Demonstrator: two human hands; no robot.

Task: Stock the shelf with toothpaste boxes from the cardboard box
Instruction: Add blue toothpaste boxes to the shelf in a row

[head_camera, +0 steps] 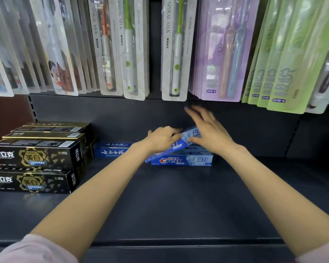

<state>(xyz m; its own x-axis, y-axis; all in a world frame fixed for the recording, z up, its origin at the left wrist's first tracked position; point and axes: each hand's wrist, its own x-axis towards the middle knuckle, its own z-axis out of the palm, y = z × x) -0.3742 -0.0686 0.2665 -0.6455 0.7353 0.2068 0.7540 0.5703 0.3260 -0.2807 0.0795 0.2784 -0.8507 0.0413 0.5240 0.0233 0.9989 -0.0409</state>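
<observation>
While my left hand (162, 138) grips a tilted toothpaste box (180, 142) mid-frame and my right hand (207, 130) rests open-fingered on it, only a few blue boxes (181, 160) sit on the shelf (160, 202); I judge stocking barely started, with the cardboard box unseen.

head view | worn high, facing forward and down | close to dark shelf (179, 196) | edges blurred, perhaps wide-angle

A dark shelf (160, 202) holds boxes. At 9 o'clock sit stacks of black toothpaste boxes (34, 158). Near the middle, toward 12 o'clock, lie dark blue toothpaste boxes (110, 151). Just beside them, toward 3 o'clock, lies a light blue Crest box (182, 160)
</observation>
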